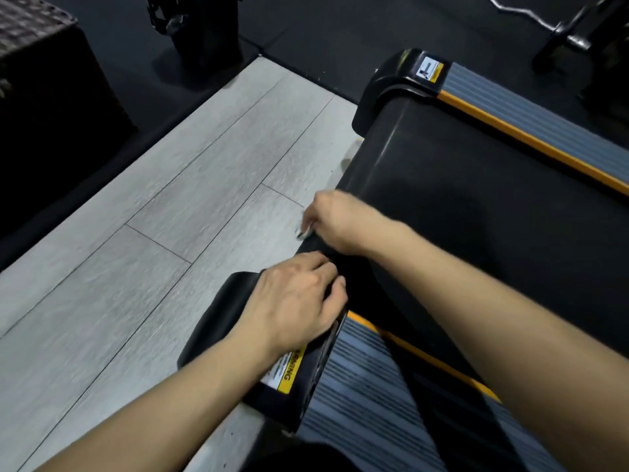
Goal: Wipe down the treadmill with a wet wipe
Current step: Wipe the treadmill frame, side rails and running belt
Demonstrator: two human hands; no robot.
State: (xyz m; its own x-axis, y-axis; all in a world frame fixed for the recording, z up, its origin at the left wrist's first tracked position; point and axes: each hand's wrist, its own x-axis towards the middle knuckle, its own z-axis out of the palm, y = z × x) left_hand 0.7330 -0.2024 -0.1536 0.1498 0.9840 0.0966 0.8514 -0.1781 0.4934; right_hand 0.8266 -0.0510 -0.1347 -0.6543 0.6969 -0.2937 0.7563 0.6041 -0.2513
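The treadmill's black belt [476, 212] runs from the centre to the right, between grey ribbed side rails with orange stripes [531, 110]. My right hand [340, 223] is at the belt's rear edge and pinches a small pale thing [303, 232], blurred, probably the wet wipe. My left hand [296, 298] lies on the near black end cap [218, 315], just above its yellow warning label [287, 373]. Its fingers are bent over the cap's inner edge beside the belt, with the fingertips hidden in the dark gap.
Pale wood-look floor [153, 233] lies to the left of the treadmill. A dark woven box [44, 73] stands at the far left. On the dark mat behind are a black machine base [200, 32] and a barbell with weights [561, 32].
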